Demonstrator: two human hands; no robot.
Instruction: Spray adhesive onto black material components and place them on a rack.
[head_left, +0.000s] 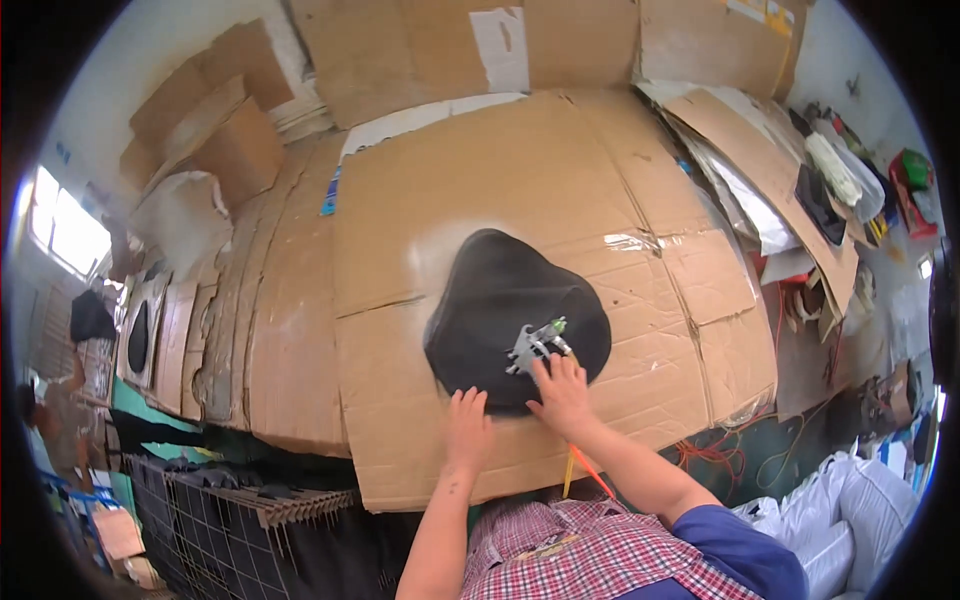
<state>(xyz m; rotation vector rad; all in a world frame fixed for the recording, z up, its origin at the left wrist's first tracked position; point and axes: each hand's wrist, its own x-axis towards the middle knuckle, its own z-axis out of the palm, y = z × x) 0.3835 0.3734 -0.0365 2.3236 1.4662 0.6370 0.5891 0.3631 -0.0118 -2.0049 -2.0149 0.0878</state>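
Observation:
A black, rounded, saddle-shaped pad (500, 280) lies on the cardboard-covered table in front of me, its narrower end pointing away. My right hand (562, 398) is closed around a silver spray gun (530, 350) over the pad's near right part. The gun has a small green end, and an orange and yellow hose (588, 468) runs from below my right hand toward my body. At the near left edge of the pad, my left hand (468, 428) has its fingers stretched out, their tips at the edge. Whether they press on it is hard to see.
Cardboard sheets (450, 200) cover the table, with pale overspray beside the pad. Upright cardboard stands behind. Stacked sheets and clutter (790, 170) lie at right. White sacks (830, 510) sit lower right, a wire rack (220, 520) lower left. Another person (65, 410) is at far left.

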